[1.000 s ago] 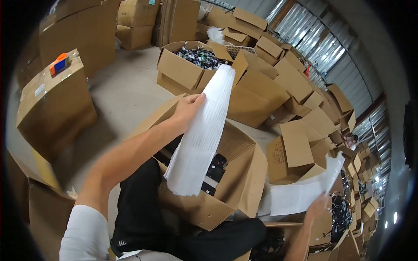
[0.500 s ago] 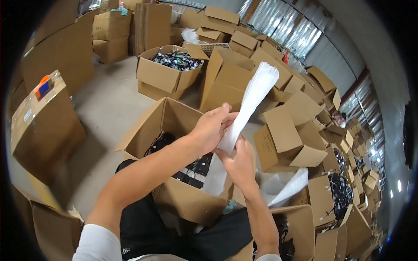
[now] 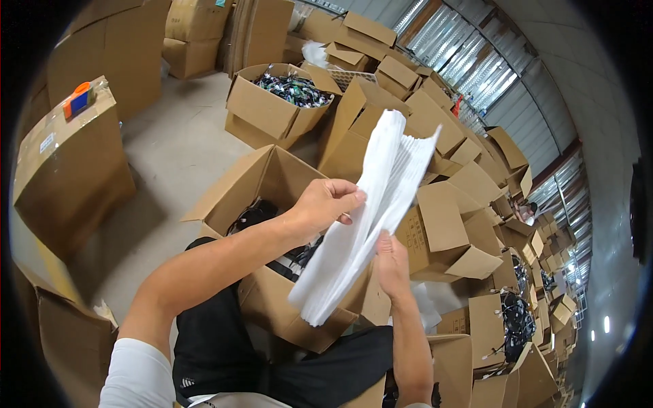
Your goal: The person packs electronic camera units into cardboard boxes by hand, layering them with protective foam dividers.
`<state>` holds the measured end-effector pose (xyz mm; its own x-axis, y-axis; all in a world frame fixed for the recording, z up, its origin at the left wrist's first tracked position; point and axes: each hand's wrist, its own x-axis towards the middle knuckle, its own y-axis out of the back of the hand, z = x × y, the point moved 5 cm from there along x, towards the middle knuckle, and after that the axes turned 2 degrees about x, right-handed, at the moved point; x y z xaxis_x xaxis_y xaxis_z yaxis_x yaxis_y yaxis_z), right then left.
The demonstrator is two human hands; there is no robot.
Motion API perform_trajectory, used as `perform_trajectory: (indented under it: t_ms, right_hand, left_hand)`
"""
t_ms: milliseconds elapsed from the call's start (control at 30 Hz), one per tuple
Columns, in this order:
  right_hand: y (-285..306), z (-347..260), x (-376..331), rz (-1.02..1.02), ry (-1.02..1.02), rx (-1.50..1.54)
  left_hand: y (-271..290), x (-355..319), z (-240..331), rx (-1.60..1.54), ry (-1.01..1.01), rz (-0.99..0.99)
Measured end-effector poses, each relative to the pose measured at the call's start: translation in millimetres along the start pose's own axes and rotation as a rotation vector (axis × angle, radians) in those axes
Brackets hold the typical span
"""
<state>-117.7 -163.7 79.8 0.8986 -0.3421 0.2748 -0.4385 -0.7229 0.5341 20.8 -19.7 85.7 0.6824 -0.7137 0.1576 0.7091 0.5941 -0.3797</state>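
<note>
A stack of thin white packing sheets is held up in front of me, its layers fanned apart along the top. My left hand pinches the left edge of the stack between thumb and fingers. On the other side, my right hand grips the right edge, thumb on top. Under the sheets stands an open cardboard box between my legs. Black items with cables lie inside it, partly covered by my left forearm and the sheets.
An open box of tangled cables stands ahead. Open cartons crowd the right side, one holding black cables. At the left, a closed box bears an orange and blue tape dispenser.
The sheets have spread from a narrow bundle into two parted sections. My hands have moved apart, the left to the stack's left edge, the right to its right edge. The view has shifted slightly.
</note>
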Motion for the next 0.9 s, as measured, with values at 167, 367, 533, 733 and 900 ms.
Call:
perform_trajectory:
  t_ms: [167, 367, 533, 733, 900]
  right_hand:
    - [42.4, 60.4, 8.1, 0.250, -0.171, 0.312]
    - [60.6, 42.2, 5.9, 0.373, -0.158, 0.219]
    - [15.9, -25.0, 9.8, -0.075, 0.125, -0.256]
    - [-11.9, -51.7, 9.7, -0.459, 0.315, -0.358]
    - [-0.4, -27.9, 6.7, -0.233, 0.399, -0.462]
  left_hand:
    - [59.6, 11.5, -9.1, 0.155, -0.013, 0.315]
    - [140.8, -2.9, -57.7, 0.513, 0.254, 0.344]
    - [47.8, -51.1, 38.7, 1.367, -0.838, 0.570]
    - [-3.7, -55.7, 54.4, 1.877, -1.359, 0.062]
    - [17.4, -51.0, 29.1, 1.810, -1.181, -0.267]
